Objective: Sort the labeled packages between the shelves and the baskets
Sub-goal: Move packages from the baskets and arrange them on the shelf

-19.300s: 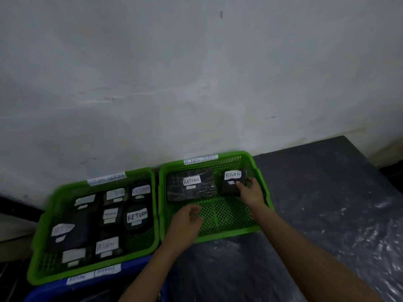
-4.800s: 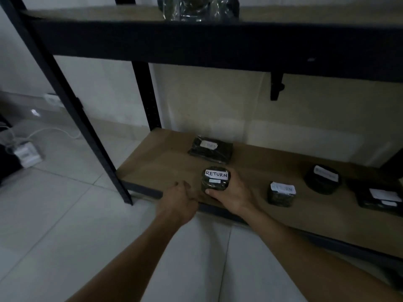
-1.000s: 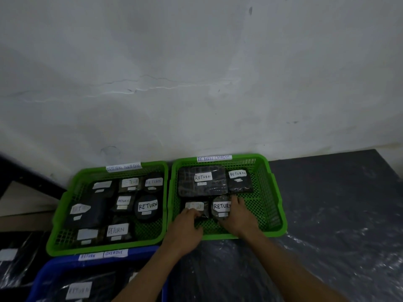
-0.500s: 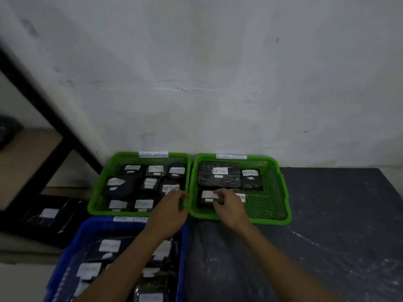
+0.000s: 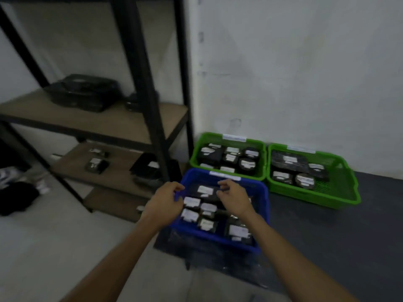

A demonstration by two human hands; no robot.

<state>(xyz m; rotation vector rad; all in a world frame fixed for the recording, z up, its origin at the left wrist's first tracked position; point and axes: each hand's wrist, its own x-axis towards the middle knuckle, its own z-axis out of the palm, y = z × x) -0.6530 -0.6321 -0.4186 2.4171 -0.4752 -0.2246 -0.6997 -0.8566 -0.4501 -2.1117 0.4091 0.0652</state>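
Note:
My left hand (image 5: 165, 201) and my right hand (image 5: 234, 199) hover side by side over the blue basket (image 5: 218, 238), fingers loosely curled and holding nothing. The blue basket is full of several black packages with white labels, one long one (image 5: 205, 190) lying between my hands. Behind it stand two green baskets. The left green basket (image 5: 196, 147) is packed with labelled packages. The right green basket (image 5: 349, 177) holds a flat package, a round package (image 5: 305, 180) and two small ones, with its right side bare.
A black-framed shelf unit (image 5: 144, 88) stands to the left. A large black bundle (image 5: 82, 92) sits on its middle board, and small labelled packages (image 5: 97, 165) lie on the lower board. Dark clothing (image 5: 15, 197) is on the pale floor at far left. A dark mat (image 5: 327, 225) lies under the baskets.
Both hands have left the right green basket and now hang empty over the blue basket. The round package stays in the right green basket. My view has swung left, showing the shelves.

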